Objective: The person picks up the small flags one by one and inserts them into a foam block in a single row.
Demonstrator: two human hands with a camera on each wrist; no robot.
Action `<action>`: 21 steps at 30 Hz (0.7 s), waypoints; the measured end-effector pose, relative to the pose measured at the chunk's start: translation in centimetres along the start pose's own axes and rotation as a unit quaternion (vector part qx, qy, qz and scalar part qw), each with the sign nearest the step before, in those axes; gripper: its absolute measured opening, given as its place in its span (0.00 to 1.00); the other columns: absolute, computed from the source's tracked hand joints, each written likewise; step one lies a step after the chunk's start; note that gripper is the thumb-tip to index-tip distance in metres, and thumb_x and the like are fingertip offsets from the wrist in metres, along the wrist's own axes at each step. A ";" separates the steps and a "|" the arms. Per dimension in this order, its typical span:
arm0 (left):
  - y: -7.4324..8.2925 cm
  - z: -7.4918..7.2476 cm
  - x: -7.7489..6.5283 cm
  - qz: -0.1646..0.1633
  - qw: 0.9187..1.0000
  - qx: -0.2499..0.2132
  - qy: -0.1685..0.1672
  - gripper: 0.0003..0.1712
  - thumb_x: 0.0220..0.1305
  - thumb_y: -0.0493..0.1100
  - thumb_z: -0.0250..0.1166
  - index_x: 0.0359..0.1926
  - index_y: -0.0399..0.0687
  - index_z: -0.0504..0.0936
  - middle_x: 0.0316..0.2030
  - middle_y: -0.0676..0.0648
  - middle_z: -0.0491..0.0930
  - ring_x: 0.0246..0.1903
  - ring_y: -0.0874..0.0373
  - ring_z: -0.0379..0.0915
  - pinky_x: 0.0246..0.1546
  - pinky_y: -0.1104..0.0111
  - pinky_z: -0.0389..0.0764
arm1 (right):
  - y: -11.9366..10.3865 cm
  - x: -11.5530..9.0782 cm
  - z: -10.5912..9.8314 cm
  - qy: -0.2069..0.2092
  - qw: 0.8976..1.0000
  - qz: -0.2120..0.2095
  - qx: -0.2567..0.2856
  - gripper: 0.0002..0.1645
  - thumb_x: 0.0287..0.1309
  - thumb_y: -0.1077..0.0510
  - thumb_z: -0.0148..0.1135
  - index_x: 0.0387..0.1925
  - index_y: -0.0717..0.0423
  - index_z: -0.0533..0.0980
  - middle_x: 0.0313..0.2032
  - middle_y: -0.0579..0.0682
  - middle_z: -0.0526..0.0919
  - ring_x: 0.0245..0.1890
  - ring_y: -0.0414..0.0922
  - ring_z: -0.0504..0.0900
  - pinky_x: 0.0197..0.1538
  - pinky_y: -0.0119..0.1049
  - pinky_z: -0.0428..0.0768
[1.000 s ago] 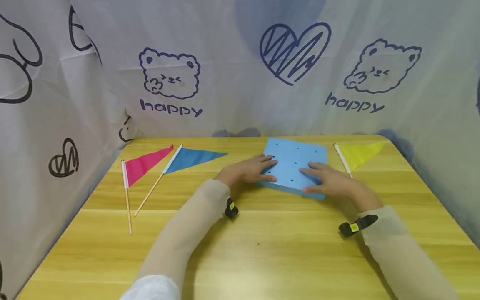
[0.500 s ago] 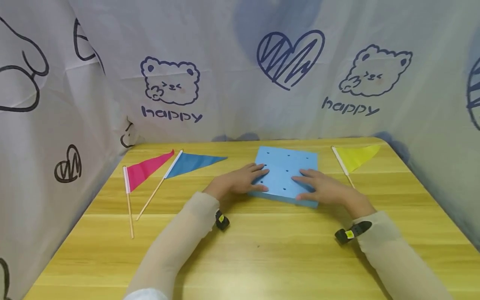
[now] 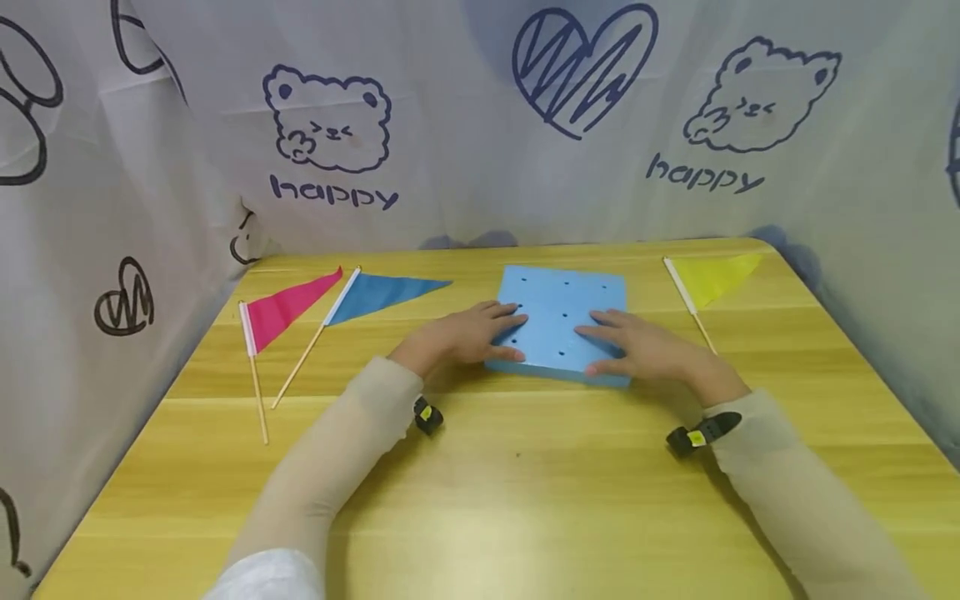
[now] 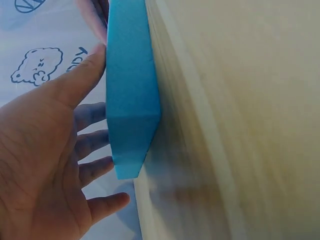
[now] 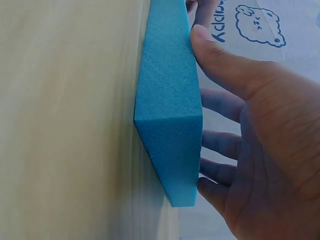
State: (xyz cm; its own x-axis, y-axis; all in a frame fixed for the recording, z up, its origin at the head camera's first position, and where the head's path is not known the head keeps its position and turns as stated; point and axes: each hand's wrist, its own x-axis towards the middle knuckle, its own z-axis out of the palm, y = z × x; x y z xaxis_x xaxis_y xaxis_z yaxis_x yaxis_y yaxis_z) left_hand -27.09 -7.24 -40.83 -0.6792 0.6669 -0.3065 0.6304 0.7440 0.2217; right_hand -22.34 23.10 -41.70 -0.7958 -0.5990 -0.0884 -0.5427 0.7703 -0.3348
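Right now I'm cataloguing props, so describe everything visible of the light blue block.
The light blue block is a thick, roughly square slab, foam-like in look, its visible sides plain. It lies flat on the wood-grained table, toward the far edge, between the blue flag and the yellow flag. The left hand and right hand rest fingers on its top, where seven small dark holes show; others may be covered.

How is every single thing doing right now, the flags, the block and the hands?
Light-blue foam block: lying flat, no sticks in the visible holes
Pink pennant flag: lying down, cloth spread out
Blue pennant flag: lying down, cloth spread out
Yellow pennant flag: lying down, cloth spread out
Left hand: touching the block, fingers spread
Right hand: touching the block, fingers spread
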 end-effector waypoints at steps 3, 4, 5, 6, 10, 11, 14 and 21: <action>-0.1 -0.5 -0.5 -0.001 1.000 0.002 -0.010 0.49 0.63 0.76 0.46 0.78 0.65 0.44 0.77 0.54 0.37 0.75 0.50 0.31 0.72 0.50 0.47 | -0.1 0.4 -0.6 -0.014 1.000 -0.002 -0.008 0.49 0.58 0.28 0.57 0.73 0.49 0.61 0.74 0.61 0.53 0.72 0.64 0.49 0.69 0.62 0.53; -0.1 -0.4 -0.7 0.001 1.000 0.000 -0.009 0.49 0.63 0.76 0.46 0.78 0.64 0.44 0.77 0.54 0.37 0.75 0.50 0.31 0.72 0.50 0.47 | -0.2 0.3 -0.6 -0.017 1.000 -0.002 -0.011 0.50 0.58 0.27 0.57 0.74 0.48 0.61 0.74 0.60 0.53 0.72 0.63 0.49 0.69 0.62 0.53; 0.0 -0.2 -0.9 0.002 1.000 0.002 -0.005 0.49 0.63 0.77 0.46 0.78 0.64 0.44 0.77 0.54 0.37 0.75 0.50 0.31 0.72 0.50 0.47 | -0.4 0.2 -0.6 -0.017 1.000 -0.004 -0.015 0.50 0.58 0.27 0.56 0.73 0.48 0.61 0.74 0.61 0.54 0.72 0.64 0.49 0.69 0.62 0.54; 0.1 0.0 -1.1 0.003 1.000 0.003 0.000 0.49 0.63 0.77 0.46 0.78 0.64 0.45 0.77 0.54 0.37 0.75 0.50 0.31 0.71 0.50 0.48 | -0.5 0.1 -0.6 -0.016 1.000 -0.004 -0.018 0.50 0.58 0.27 0.56 0.73 0.48 0.61 0.73 0.61 0.54 0.72 0.64 0.50 0.69 0.62 0.54; 0.1 1.3 -1.5 0.006 1.000 0.003 0.015 0.49 0.62 0.77 0.45 0.78 0.65 0.45 0.77 0.54 0.39 0.75 0.50 0.32 0.71 0.51 0.50 | -0.8 -0.3 -0.2 -0.015 1.000 -0.008 -0.020 0.49 0.57 0.26 0.56 0.72 0.48 0.63 0.73 0.61 0.56 0.72 0.64 0.51 0.68 0.63 0.54; 0.0 1.6 -1.7 0.006 1.000 0.004 0.016 0.50 0.62 0.78 0.45 0.78 0.65 0.45 0.77 0.55 0.39 0.75 0.50 0.33 0.71 0.51 0.50 | -0.8 -0.3 -0.1 -0.018 1.000 -0.011 -0.021 0.49 0.57 0.26 0.56 0.72 0.48 0.64 0.73 0.61 0.56 0.72 0.64 0.51 0.68 0.63 0.54; 0.0 2.0 -2.5 0.004 1.000 0.001 0.021 0.50 0.61 0.78 0.45 0.78 0.64 0.46 0.77 0.55 0.39 0.75 0.50 0.34 0.71 0.51 0.51 | -1.1 -0.3 0.1 -0.024 0.999 -0.018 -0.019 0.50 0.57 0.25 0.54 0.72 0.47 0.63 0.73 0.60 0.55 0.72 0.64 0.51 0.69 0.63 0.54; -0.7 1.5 -4.0 0.002 0.999 0.013 0.044 0.50 0.61 0.79 0.43 0.78 0.64 0.48 0.77 0.55 0.42 0.75 0.50 0.36 0.71 0.52 0.52 | -1.4 0.5 0.0 -0.006 0.999 -0.036 -0.012 0.49 0.56 0.26 0.56 0.72 0.46 0.64 0.73 0.59 0.56 0.72 0.62 0.50 0.69 0.61 0.55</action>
State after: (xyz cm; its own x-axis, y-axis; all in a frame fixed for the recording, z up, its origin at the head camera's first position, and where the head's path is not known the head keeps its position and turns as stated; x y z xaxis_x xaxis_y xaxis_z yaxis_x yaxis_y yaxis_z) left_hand -24.30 -10.51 -41.12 -0.7063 0.6718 -0.2232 0.6419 0.7408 0.1980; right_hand -21.99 21.67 -41.25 -0.7510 -0.6559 -0.0758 -0.6051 0.7297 -0.3185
